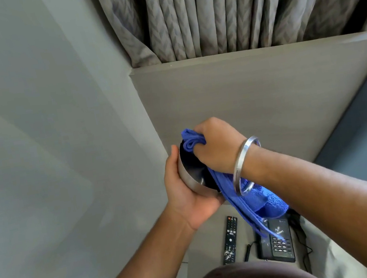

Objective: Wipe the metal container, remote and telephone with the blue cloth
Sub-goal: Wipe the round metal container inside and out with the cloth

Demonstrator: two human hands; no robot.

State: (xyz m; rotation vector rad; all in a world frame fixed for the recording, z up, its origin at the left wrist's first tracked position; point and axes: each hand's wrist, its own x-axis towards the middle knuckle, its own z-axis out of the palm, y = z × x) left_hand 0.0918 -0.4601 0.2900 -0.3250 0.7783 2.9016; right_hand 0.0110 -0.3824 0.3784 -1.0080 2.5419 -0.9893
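My left hand (183, 187) cups a round metal container (191, 173) from below and the left, lifted above the table and tilted with its dark opening toward my right hand. My right hand (217, 148), with a steel bangle on the wrist, is shut on a bunched blue cloth (192, 141) pressed at the container's upper rim. The rest of the cloth hangs down under my wrist over the telephone. A black remote (229, 239) lies on the table below, speckled with white bits. The black telephone (278, 241) sits right of it, also speckled.
The grey table (256, 103) fills a corner, with a plain wall on the left and grey curtains (229, 6) behind. A black cord (300, 235) runs along the telephone's right side. A darker floor strip shows at the right.
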